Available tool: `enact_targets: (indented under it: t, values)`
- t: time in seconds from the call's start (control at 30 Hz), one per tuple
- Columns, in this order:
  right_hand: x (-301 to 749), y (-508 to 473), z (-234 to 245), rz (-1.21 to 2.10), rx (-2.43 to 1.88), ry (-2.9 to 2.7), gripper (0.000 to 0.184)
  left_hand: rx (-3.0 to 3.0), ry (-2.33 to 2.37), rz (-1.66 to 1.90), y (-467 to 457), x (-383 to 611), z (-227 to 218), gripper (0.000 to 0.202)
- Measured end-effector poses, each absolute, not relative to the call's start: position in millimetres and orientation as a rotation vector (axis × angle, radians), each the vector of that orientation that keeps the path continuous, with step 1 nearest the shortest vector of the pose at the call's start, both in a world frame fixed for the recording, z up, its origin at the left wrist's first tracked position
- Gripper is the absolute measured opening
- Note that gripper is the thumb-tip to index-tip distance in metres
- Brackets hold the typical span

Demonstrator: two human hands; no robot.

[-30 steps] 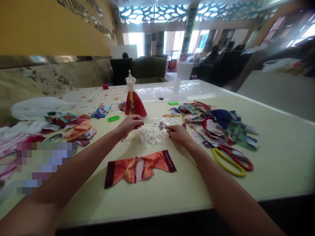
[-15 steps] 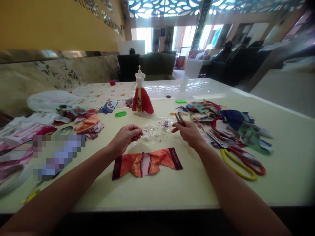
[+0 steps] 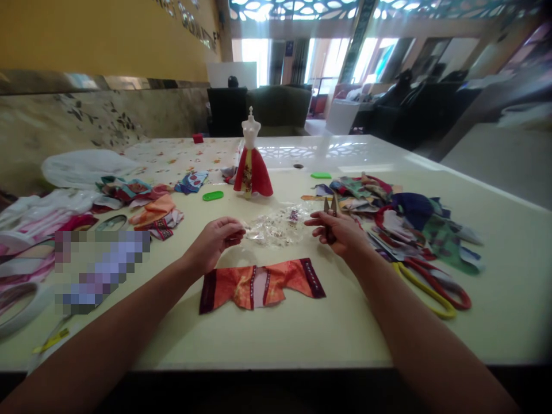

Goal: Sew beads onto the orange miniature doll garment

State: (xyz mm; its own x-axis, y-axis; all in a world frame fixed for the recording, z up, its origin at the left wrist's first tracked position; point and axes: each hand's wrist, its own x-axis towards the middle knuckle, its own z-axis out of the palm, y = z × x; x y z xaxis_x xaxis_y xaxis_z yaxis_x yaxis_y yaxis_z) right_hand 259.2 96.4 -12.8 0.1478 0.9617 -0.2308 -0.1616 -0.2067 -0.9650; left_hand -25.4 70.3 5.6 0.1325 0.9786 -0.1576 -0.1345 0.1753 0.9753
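My left hand (image 3: 219, 240) is closed in a pinch at the left edge of a crumpled clear plastic bag (image 3: 278, 229) with small shiny bits in it. What lies between those fingertips is too small to make out. In my right hand (image 3: 340, 231) is a pair of thread snips (image 3: 330, 214), blades pointing up and apart, with some fingers stretched toward the bag. Below the bag, a small orange garment piece (image 3: 235, 287) with dark red trimmed ends lies flat. Beyond it stands a white mini dress form (image 3: 250, 130) wearing a red and yellow skirt (image 3: 257, 173).
Fabric scraps (image 3: 414, 215) are heaped on the right, with red-and-yellow-handled scissors (image 3: 425, 296) beside them. More scraps (image 3: 159, 213), a tape roll (image 3: 19, 310) and white plastic (image 3: 86, 167) lie left. Two green pieces (image 3: 213, 196) rest near the dress form.
My right hand has shifted right, its snips turned more upright and its fingers spread more. My left hand has drawn slightly left. The view has tilted a little.
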Motion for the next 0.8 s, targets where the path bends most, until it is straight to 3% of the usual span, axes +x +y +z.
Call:
enact_targets:
  t: [0.23, 0.5, 0.8]
  values:
    - [266.2, 99.6, -12.4, 1.338, -1.287, -0.767, 0.007, 1.189, 1.193, 0.804, 71.3, -25.3, -3.1, 0.019]
    - [276.0, 98.2, -4.5, 1.203, -1.235, -0.719, 0.004, 1.262, 1.203, 0.871, 74.6, -29.6, -3.7, 0.017]
    - [239.1, 79.2, -3.4, 1.099, -1.221, -1.089, 0.022, 1.153, 1.043, 1.188, 72.1, -33.0, 13.6, 0.021]
